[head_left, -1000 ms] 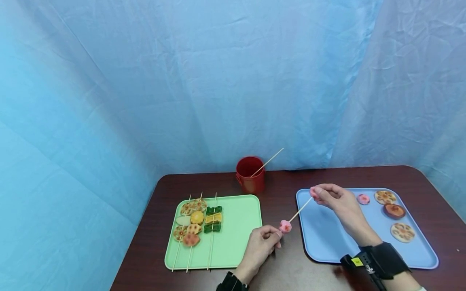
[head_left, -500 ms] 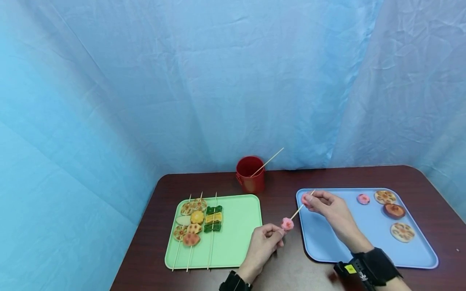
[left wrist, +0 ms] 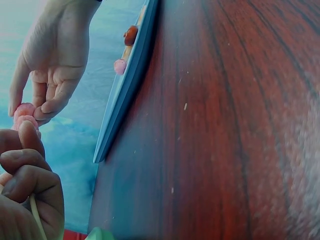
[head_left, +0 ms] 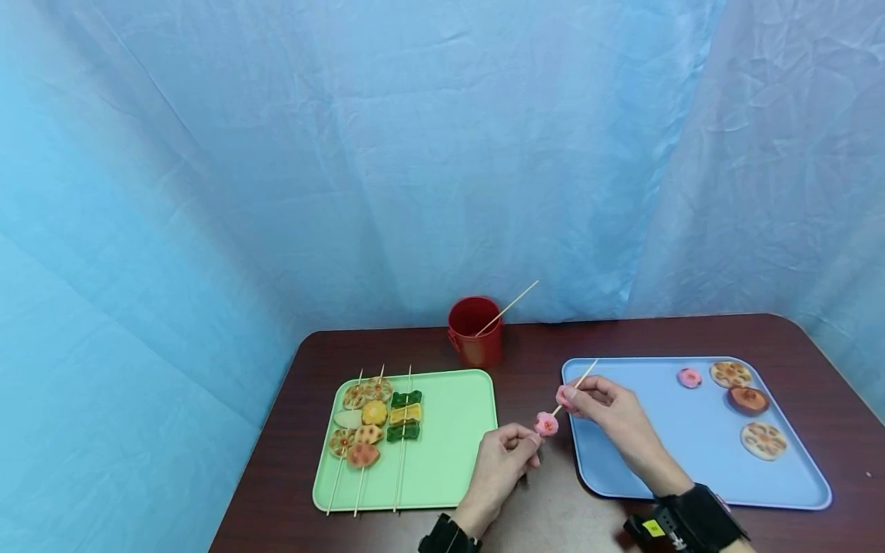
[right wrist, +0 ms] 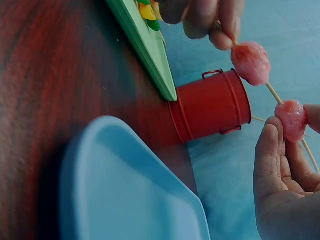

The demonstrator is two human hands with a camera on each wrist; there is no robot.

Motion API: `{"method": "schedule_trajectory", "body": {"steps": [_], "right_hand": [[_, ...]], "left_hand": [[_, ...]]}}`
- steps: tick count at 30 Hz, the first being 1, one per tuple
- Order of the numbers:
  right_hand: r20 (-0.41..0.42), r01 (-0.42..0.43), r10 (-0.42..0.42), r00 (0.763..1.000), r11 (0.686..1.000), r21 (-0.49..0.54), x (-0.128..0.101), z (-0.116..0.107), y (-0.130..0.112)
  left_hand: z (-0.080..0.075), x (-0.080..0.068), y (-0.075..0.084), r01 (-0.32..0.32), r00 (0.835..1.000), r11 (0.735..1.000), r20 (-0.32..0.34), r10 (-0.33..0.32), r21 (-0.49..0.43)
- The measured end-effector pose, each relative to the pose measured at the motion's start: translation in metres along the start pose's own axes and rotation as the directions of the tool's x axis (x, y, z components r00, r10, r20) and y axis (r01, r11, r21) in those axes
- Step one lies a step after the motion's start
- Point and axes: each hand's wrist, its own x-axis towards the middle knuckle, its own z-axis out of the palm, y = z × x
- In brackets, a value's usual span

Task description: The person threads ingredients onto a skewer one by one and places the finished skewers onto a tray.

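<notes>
My left hand [head_left: 499, 470] grips a thin wooden skewer [head_left: 586, 373] just below a pink ball-like food piece [head_left: 546, 424] threaded on it. In the right wrist view that lower pink piece [right wrist: 251, 63] sits right by the left fingertips. My right hand [head_left: 615, 425] pinches a second pink piece [right wrist: 291, 120] between thumb and fingers; the skewer passes through it and its tip sticks out beyond. A short stretch of bare stick shows between the two pieces. Both hands are raised over the gap between the trays, and the skewer's lower end is inside the left palm [left wrist: 30, 195].
A green tray [head_left: 456, 430] on the left bears several finished food skewers. On the right, a blue tray [head_left: 622, 476] holds a pink piece [head_left: 689, 378], lotus slices [head_left: 764, 441] and a brown piece [head_left: 748, 400]. A red bucket [head_left: 477, 338] with one skewer stands behind.
My right hand has slid the second pink piece down the skewer, left and toward the lower one, so more of the tip now shows. The left hand has barely shifted.
</notes>
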Motion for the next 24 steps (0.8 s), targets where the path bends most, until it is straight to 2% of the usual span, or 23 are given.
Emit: {"method": "schedule_trajectory", "body": {"steps": [9,17,24], "right_hand": [[-0.007,-0.041,0.041,0.999,0.999,-0.006,-0.003,0.007,0.004],[-0.004,-0.063,0.063,0.998,0.998,0.002,-0.005,0.011,0.005],[-0.007,-0.033,0.033,0.999,0.999,-0.027,-0.005,0.007,0.004]], "left_hand": [[0.001,0.0,0.0,0.029,1.0,0.999,-0.01,-0.029,0.023],[0.002,0.001,-0.001,0.029,1.0,0.999,-0.01,-0.029,0.03],[0.002,0.0,0.0,0.037,0.999,0.999,-0.01,-0.036,0.026]]}}
